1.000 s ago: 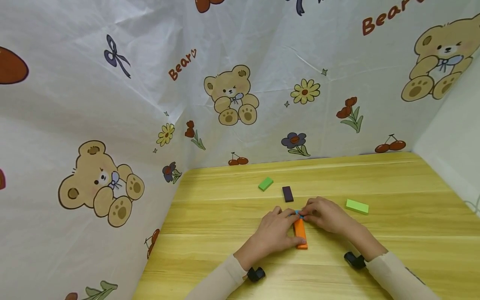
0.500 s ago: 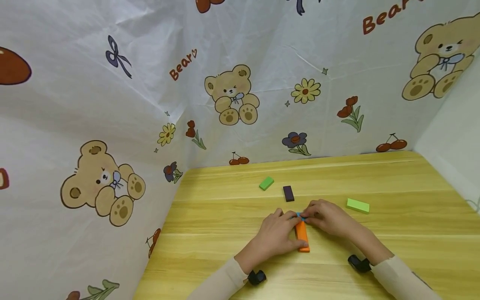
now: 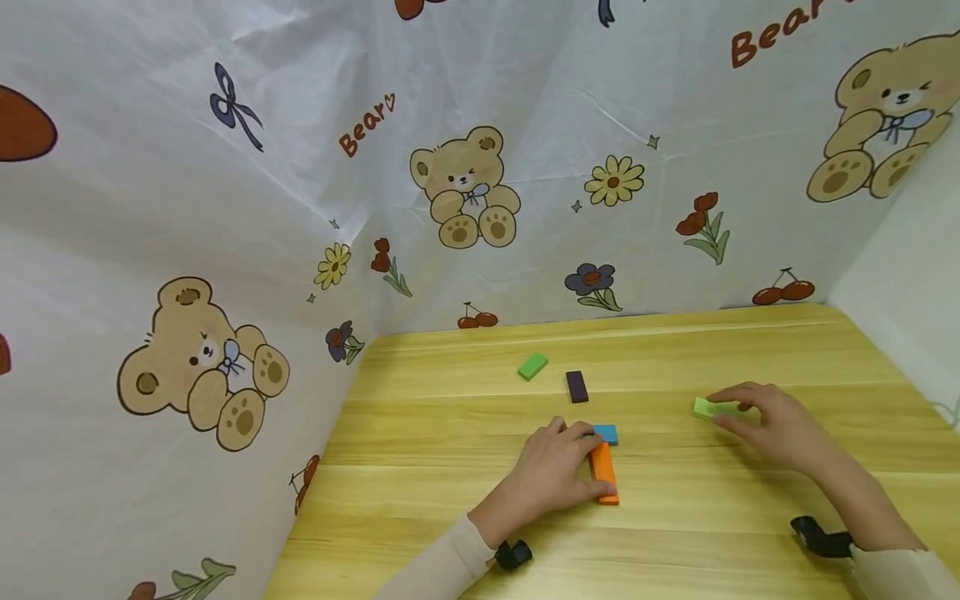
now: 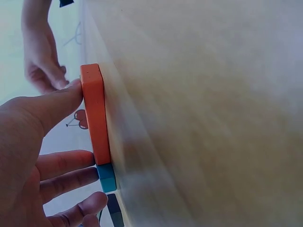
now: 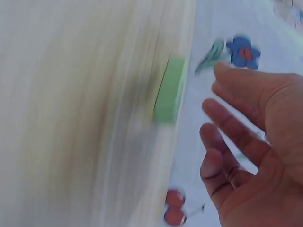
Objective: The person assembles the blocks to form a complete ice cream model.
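My left hand point(image 3: 551, 467) rests on an orange block point(image 3: 603, 473) and the blue block point(image 3: 606, 434) at its far end. The thumb touches the orange block's near end, while fingertips lie around the joint of the two blocks. In the left wrist view, the orange block point(image 4: 96, 116) and teal-looking blue block point(image 4: 107, 178) stand end to end, against the fairly straight fingers. Over at the right, my right hand point(image 3: 780, 425) hovers at a light green block point(image 3: 703, 407), partly covering it. In the right wrist view a gap separates the spread fingers from the green block point(image 5: 169, 92).
A darker green block point(image 3: 532, 367) and a dark purple block point(image 3: 577, 387) lie farther back on the wooden table point(image 3: 450, 400). A bear-printed sheet point(image 3: 540, 275) hangs along the back and left sides. A white wall point(image 3: 907, 267) stands at the right.
My right hand has let go of the blue block and moved right to the light green block. The blue block lies exposed beyond the orange one. My left hand stays in place.
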`<state>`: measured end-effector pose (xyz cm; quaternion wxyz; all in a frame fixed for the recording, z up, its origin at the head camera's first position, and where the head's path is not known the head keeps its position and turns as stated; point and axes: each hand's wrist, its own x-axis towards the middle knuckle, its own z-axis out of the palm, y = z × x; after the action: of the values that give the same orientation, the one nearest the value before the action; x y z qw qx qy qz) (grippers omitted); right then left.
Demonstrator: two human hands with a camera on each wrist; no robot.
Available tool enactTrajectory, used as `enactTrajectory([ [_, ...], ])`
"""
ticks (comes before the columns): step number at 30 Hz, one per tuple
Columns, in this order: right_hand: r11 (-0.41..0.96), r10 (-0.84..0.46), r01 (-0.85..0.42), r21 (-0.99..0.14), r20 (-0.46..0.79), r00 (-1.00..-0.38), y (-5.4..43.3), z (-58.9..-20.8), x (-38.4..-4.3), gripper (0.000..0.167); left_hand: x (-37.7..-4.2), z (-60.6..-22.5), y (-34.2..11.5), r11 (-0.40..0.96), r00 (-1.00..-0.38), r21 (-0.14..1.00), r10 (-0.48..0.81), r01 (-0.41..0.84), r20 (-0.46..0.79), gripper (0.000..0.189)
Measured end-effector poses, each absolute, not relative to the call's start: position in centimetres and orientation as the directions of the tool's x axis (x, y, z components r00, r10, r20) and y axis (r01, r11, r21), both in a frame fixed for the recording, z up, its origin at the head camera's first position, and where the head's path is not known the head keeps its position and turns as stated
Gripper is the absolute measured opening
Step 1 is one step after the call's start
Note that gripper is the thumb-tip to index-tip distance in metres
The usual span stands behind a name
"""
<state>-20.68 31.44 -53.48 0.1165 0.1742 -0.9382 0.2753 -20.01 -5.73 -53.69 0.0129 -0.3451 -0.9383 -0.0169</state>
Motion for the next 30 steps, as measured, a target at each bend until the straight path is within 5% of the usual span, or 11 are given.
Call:
enactTrajectory([
  [7, 0.822, -0.209, -0.295, -0.487, 0.224, -0.952, 34.6, -54.0, -20.5, 0.033, -19.9, -53.6, -5.7, 0.762, -0.762, 0.023, 0.647, 0.648, 0.036, 0.073],
  [30, 0.815, -0.256, -0.347, -0.464, 0.249, -0.934, 33.4, -54.7, -21.1, 0.019, -20.0, -53.9, -5.7, 0.765, -0.766, 0.037, 0.641, 0.643, 0.042, 0.074],
])
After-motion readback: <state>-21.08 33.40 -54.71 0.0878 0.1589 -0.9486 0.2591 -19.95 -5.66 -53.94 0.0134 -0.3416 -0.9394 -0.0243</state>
